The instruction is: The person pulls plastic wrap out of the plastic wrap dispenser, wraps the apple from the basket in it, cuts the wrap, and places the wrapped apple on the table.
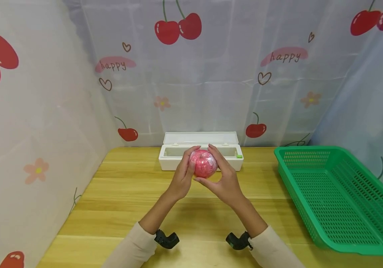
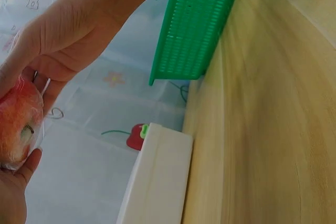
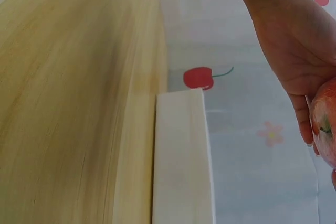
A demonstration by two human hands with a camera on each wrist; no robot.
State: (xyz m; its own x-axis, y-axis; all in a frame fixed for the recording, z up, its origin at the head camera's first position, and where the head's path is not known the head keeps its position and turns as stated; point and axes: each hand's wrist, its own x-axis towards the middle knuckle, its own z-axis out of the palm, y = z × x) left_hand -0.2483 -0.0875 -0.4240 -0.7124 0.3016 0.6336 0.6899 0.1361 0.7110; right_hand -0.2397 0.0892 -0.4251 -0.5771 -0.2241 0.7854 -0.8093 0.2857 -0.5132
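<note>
A red apple (image 1: 205,164) wrapped in clear plastic film is held up between both hands, above the table. My left hand (image 1: 182,176) grips its left side, thumb in front and fingers behind. From the right, my right hand (image 1: 227,183) curves round it with thumb below and fingers at the top. The apple's stem shows through glossy film on the apple (image 2: 18,124) in the left wrist view. At the edge of the right wrist view the apple (image 3: 326,124) is partly cut off. Behind the hands stands a long white box (image 1: 169,163) with its lid raised.
A green plastic basket (image 1: 306,208) stands at the right of the wooden table (image 1: 118,208). The white box carries a small green piece (image 1: 239,156) at its right end. Cherry-printed curtains (image 1: 205,93) enclose the back and sides.
</note>
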